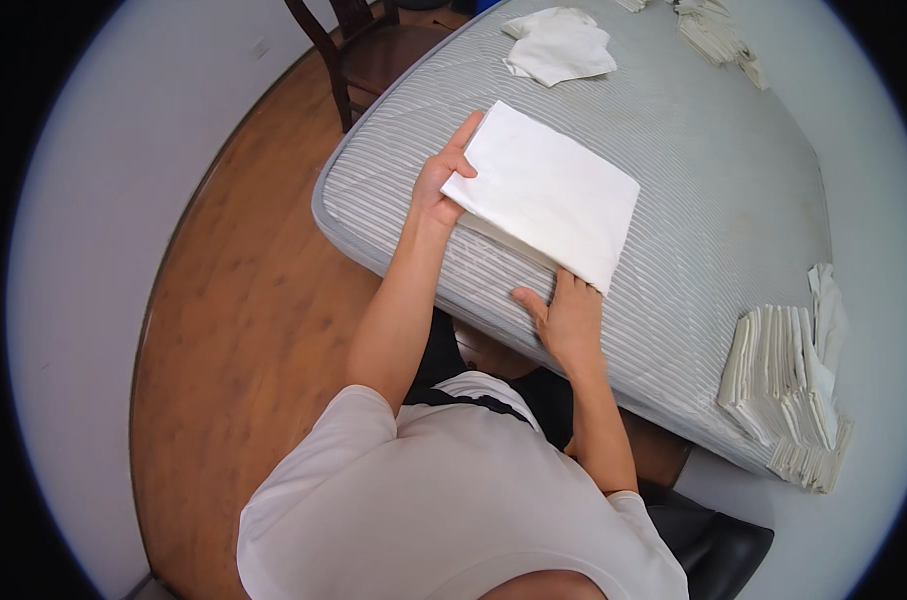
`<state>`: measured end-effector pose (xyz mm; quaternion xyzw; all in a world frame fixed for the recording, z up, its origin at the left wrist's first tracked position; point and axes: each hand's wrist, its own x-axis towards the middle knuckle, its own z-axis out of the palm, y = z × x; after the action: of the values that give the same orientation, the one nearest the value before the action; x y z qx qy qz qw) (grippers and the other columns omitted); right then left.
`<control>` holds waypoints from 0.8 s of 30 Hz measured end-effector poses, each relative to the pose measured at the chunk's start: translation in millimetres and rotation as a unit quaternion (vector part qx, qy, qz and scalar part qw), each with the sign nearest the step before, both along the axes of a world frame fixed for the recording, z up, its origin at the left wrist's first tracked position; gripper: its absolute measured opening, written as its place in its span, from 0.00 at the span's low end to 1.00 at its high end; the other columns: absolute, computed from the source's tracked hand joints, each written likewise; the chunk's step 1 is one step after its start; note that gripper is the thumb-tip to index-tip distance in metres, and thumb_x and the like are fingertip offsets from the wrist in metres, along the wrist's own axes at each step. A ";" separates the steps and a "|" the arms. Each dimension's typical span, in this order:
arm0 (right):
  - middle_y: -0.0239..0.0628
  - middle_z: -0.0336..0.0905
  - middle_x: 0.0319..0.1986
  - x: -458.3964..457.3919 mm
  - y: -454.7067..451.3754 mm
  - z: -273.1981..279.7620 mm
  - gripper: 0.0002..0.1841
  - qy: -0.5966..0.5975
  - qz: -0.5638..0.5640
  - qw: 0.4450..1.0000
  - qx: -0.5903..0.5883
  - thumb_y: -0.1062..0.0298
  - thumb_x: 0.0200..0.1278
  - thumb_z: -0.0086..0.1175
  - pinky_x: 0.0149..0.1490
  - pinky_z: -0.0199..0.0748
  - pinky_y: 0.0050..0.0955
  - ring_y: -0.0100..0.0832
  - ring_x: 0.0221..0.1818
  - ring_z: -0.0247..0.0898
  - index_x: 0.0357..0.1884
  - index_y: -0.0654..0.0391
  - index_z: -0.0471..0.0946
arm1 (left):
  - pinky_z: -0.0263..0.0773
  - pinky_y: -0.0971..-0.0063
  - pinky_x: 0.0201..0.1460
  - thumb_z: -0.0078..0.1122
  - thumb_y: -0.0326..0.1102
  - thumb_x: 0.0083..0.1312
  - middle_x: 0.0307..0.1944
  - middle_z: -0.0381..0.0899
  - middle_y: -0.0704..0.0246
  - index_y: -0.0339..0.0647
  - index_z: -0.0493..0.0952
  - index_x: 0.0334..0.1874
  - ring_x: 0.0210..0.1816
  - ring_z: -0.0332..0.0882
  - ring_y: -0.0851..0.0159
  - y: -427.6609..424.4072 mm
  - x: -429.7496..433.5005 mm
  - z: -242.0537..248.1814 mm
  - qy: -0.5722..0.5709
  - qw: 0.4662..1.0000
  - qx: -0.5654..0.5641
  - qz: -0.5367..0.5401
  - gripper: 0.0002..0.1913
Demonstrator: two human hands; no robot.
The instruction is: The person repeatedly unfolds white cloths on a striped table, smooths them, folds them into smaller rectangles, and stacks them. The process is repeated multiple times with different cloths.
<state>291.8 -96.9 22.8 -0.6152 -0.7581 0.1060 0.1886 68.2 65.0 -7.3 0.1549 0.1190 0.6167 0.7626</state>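
A folded white cloth (547, 187) lies over the striped mattress in front of me, flat and roughly rectangular. My left hand (446, 176) grips its left edge, thumb on top and the other fingers partly beneath. At the cloth's near right corner is my right hand (573, 311), palm down, its fingertips hidden under the cloth's edge and its thumb spread out to the left. Whether the right fingers pinch the cloth or only lie under it cannot be told.
The mattress (693, 217) carries a loose white cloth (558, 45) at its far side, more folded cloths (708, 34) beyond, and stacked folded cloths (783, 375) at the right. A wooden chair (386, 56) stands at the far left; a black seat (712, 540) is near my right side.
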 end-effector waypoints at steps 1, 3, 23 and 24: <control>0.66 0.71 0.65 0.3 -0.3 0.3 0.48 0.000 0.000 1.000 -0.009 0.34 0.65 0.63 0.73 0.60 0.56 0.67 0.69 0.63 0.70 0.71 0.69 | 0.70 0.67 0.78 0.51 0.14 0.51 0.78 0.64 0.48 0.30 0.60 0.81 0.76 0.68 0.50 0.1 -5.2 1.5 0.024 1.000 -0.010 -0.014 0.46; 0.66 0.72 0.65 0.5 0.4 0.7 0.49 0.003 0.006 1.000 -0.014 0.33 0.65 0.62 0.72 0.60 0.56 0.67 0.68 0.63 0.70 0.71 0.69 | 0.77 0.70 0.71 0.54 0.15 0.57 0.75 0.69 0.48 0.31 0.63 0.80 0.71 0.74 0.54 3.7 -16.2 5.6 0.114 0.993 -0.007 -0.037 0.42; 0.64 0.71 0.66 -1.9 -1.4 6.1 0.49 -0.020 0.012 1.000 -0.006 0.33 0.67 0.60 0.74 0.58 0.55 0.64 0.71 0.61 0.72 0.72 0.67 | 0.87 0.76 0.53 0.59 0.12 0.63 0.61 0.84 0.49 0.31 0.71 0.74 0.49 0.90 0.64 25.0 -46.6 0.6 0.265 0.960 0.020 -0.089 0.34; 0.64 0.71 0.66 -1.7 -1.3 5.7 0.49 -0.018 0.012 1.000 -0.007 0.33 0.67 0.59 0.74 0.59 0.55 0.65 0.71 0.61 0.72 0.72 0.67 | 0.87 0.76 0.53 0.60 0.13 0.63 0.61 0.84 0.49 0.31 0.71 0.75 0.49 0.90 0.64 24.3 -45.8 2.5 0.290 0.953 0.017 -0.086 0.34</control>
<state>290.1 -98.1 28.5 -0.6094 -0.7678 0.1026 0.1689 22.4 89.3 -4.8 0.3496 0.3105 0.4795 0.7426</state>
